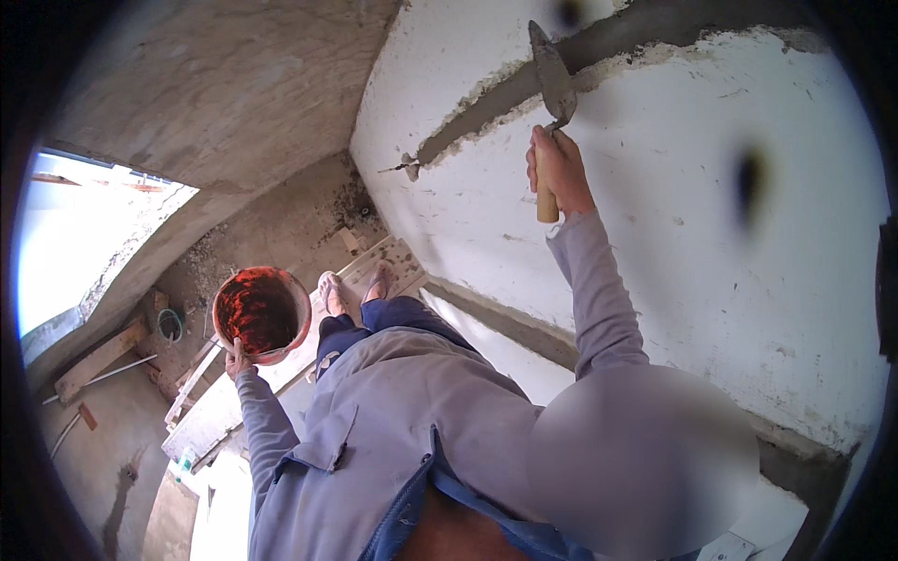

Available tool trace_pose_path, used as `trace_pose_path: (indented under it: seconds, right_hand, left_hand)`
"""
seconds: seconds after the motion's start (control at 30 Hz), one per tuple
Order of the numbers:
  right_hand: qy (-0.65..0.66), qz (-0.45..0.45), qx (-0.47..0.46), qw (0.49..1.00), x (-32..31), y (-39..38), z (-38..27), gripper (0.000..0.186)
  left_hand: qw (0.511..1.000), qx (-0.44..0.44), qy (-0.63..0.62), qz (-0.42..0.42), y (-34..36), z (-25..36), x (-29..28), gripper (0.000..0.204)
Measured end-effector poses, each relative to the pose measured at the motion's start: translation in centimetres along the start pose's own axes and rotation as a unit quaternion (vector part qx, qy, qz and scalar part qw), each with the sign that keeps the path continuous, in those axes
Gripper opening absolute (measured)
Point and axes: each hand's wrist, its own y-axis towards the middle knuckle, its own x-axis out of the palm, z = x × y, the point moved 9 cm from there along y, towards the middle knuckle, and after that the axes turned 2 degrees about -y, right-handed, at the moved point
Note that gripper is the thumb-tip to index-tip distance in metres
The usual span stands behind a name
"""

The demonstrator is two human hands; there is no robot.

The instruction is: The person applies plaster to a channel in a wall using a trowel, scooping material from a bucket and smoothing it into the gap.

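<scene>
My right hand (558,173) is closed round the wooden handle of a pointed trowel (554,79). The trowel's metal blade lies over a band of grey mortar (486,107) that crosses the white wall (673,215); whether blade and mortar touch, I cannot tell. Out to the left, my left hand (239,360) grips the rim of a red bucket (301,318). The bucket's mouth faces up, and its inside is dark with red streaks on the walls. Any mortar deep in it is too dark to make out.
I stand in sandals on a wooden plank (398,266) beside the wall. A bright opening (94,238) is at the left. Boards, a pale rod (117,371) and a green round container (169,324) lie below on the left. Another grey band (505,323) runs lower along the wall.
</scene>
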Motion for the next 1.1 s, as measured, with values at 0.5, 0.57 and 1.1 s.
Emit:
trace_pose_path:
  seconds: [0.5, 0.57, 1.1]
  right_hand:
    - [-0.058, 0.023, 0.097, 0.993, -1.4, 1.7, 5.9, 0.033]
    - [-0.049, 0.018, -0.006, 0.999, -1.9, 2.5, 2.4, 0.033]
    - [-0.056, 0.007, -0.075, 0.996, -0.8, 3.9, 1.9, 0.031]
  left_hand:
    - [0.994, 0.087, 0.054, 0.048, 1.3, 0.1, -4.1, 0.040]
    - [0.994, 0.057, 0.071, 0.058, 1.8, 0.3, -3.6, 0.040]
    - [0.997, 0.030, -0.032, 0.057, -0.8, 0.1, 1.3, 0.036]
